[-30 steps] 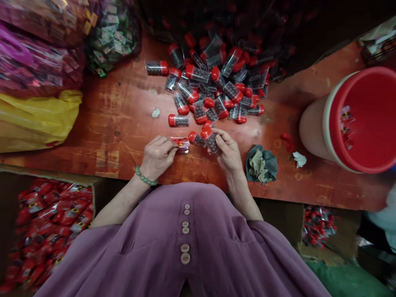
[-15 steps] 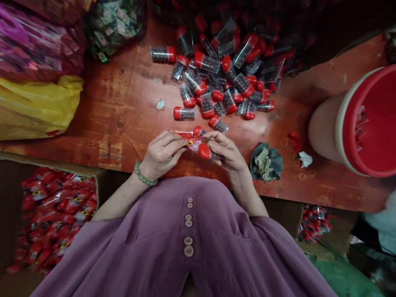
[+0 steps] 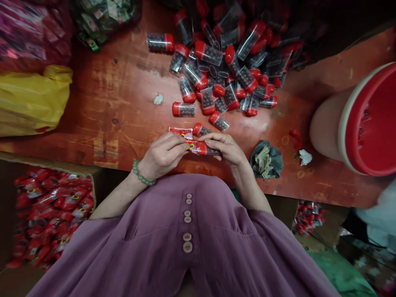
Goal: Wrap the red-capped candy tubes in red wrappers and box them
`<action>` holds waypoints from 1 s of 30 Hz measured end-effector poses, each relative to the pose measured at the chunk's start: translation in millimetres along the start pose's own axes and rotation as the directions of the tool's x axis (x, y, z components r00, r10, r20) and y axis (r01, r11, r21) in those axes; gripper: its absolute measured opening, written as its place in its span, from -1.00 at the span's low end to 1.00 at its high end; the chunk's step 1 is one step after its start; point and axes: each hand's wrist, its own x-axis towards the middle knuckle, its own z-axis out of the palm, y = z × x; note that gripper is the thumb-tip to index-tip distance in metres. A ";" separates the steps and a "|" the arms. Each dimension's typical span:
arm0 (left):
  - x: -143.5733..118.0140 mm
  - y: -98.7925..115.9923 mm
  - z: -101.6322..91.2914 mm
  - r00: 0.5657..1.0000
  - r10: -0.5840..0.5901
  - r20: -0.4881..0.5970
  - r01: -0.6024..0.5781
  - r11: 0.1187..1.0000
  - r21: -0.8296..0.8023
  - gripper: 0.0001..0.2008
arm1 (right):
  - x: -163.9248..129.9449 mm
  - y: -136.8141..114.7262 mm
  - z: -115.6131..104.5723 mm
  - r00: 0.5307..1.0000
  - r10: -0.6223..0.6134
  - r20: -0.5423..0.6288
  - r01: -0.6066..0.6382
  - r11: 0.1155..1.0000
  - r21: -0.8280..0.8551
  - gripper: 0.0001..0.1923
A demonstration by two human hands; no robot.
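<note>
My left hand (image 3: 167,152), wearing a green bead bracelet, pinches a small red printed wrapper (image 3: 193,147) between thumb and fingers. The wrapper meets the red-capped end of a clear plastic tube (image 3: 213,152) of dark balls; I cannot tell whether it goes around the cap. My right hand (image 3: 227,148) is closed on that tube, which lies sideways. Just above my left fingertips shows another red printed wrapper (image 3: 181,132). A second red-capped tube (image 3: 201,130) lies beyond my right fingertips, partly hidden by them.
Many red-capped tubes (image 3: 208,101) are heaped at the table's back. A crumpled dark cloth (image 3: 266,160) and a red-rimmed bucket (image 3: 328,123) stand right. A yellow bag (image 3: 31,103) lies left. Boxes of red packets (image 3: 52,210) and red-capped pieces (image 3: 309,216) sit below the table edge.
The wrapper in my left hand has come up against the cap of the tube, and the two now line up. The camera view has shifted slightly.
</note>
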 end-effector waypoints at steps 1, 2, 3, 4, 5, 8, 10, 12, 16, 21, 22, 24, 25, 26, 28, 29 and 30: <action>0.3 0.2 0.9 1.000 0.002 -0.007 -0.002 1.000 0.007 -0.80 | 0.0 -0.3 1.2 1.000 -0.018 -0.022 0.018 1.000 -0.024 -0.77; 0.9 0.3 2.0 1.000 0.001 -0.014 -0.001 1.000 0.018 -0.74 | -0.1 -0.7 2.7 0.998 -0.037 -0.043 0.035 0.998 -0.043 -0.77; 1.7 0.2 3.2 1.000 -0.001 -0.018 0.001 0.999 0.032 -0.67 | -0.4 -1.2 4.3 0.997 -0.051 -0.061 0.048 0.997 -0.059 -0.76; 2.6 -0.1 4.7 1.000 0.000 -0.016 0.001 0.999 0.047 -0.61 | -0.7 -1.6 6.0 0.995 -0.062 -0.074 0.057 0.996 -0.074 -0.76; 3.6 -0.8 6.6 1.000 0.007 -0.009 -0.007 0.998 0.059 -0.58 | -1.1 -1.8 7.7 0.994 -0.070 -0.081 0.063 0.994 -0.086 -0.76; 4.9 -4.8 13.7 0.997 0.072 -0.001 -0.071 0.995 0.071 -0.59 | -2.0 -1.2 12.3 0.991 -0.085 -0.102 0.074 0.992 -0.104 -0.76; 4.1 -7.6 18.9 0.993 0.117 -0.011 -0.116 0.990 0.076 -0.60 | -2.8 -0.4 14.7 0.986 -0.102 -0.132 0.084 0.987 -0.137 -0.76; 2.8 -9.1 23.3 0.990 0.139 -0.013 -0.138 0.989 0.060 -0.61 | -3.9 -0.1 16.3 0.980 -0.122 -0.155 0.089 0.975 -0.204 -0.76; 3.2 -8.9 28.2 0.985 0.171 -0.013 -0.170 0.985 0.024 -0.66 | -4.9 1.1 19.2 0.976 -0.156 -0.150 0.102 0.943 -0.318 -0.74; 8.4 -5.5 20.6 0.996 0.073 0.060 -0.075 0.996 0.041 -0.66 | 0.6 9.5 28.5 0.954 -0.194 -0.230 0.148 0.968 -0.201 -0.66; 8.3 -3.3 17.0 0.999 0.013 0.043 -0.014 1.000 0.027 -0.63 | 1.7 10.8 31.2 0.942 -0.206 -0.264 0.163 0.971 -0.175 -0.64; 6.1 3.5 9.7 0.984 -0.167 -0.069 0.163 0.985 -0.063 -0.45 | 3.3 11.9 36.8 0.904 -0.248 -0.348 0.205 0.966 -0.156 -0.65; 4.4 7.7 6.5 0.946 -0.293 -0.136 0.269 0.948 -0.167 -0.34 | 4.0 11.8 39.5 0.881 -0.275 -0.384 0.231 0.960 -0.157 -0.66; 2.8 12.3 4.1 0.884 -0.433 -0.177 0.366 0.876 -0.315 -0.27 | 4.8 11.3 42.3 0.862 -0.300 -0.408 0.255 0.953 -0.162 -0.67; 1.7 21.0 1.7 0.718 -0.692 -0.083 0.485 0.581 -0.653 -0.31 | 7.6 10.2 47.9 0.836 -0.349 -0.424 0.296 0.937 -0.187 -0.68; 2.9 24.7 1.7 0.643 -0.765 0.036 0.500 0.384 -0.776 -0.39 | 9.6 9.8 50.9 0.831 -0.367 -0.417 0.305 0.929 -0.210 -0.67; 5.5 27.7 2.4 0.589 -0.793 0.157 0.491 0.197 -0.849 -0.47 | 12.1 9.4 53.8 0.831 -0.383 -0.403 0.308 0.920 -0.241 -0.66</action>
